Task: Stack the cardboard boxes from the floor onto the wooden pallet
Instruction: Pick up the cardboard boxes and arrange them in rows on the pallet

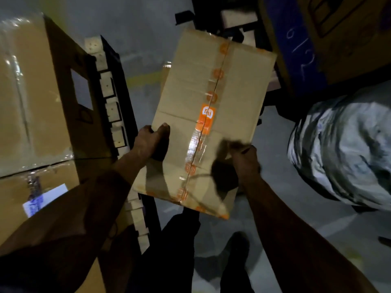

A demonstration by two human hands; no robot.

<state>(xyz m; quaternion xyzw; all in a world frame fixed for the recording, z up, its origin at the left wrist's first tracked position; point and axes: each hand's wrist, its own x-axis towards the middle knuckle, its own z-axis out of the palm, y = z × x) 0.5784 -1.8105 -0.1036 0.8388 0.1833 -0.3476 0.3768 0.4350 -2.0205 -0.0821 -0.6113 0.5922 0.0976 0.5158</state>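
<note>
A flat cardboard box (213, 115), sealed with clear tape and an orange logo strip, hangs in the air over the grey floor in front of me. My left hand (151, 141) grips its left edge, thumb on top. My right hand (243, 154) grips its near right edge and is blurred. To my left stand large stacked cardboard boxes (36, 92), wrapped in glossy tape. A dark pallet edge (115, 85) with pale blocks runs along their right side.
A bulky grey plastic-wrapped bundle (347, 149) lies on the floor at the right. More cartons and a blue surface with chalk marks (296, 43) stand at the back right. My legs and a shoe (237, 248) are below the box.
</note>
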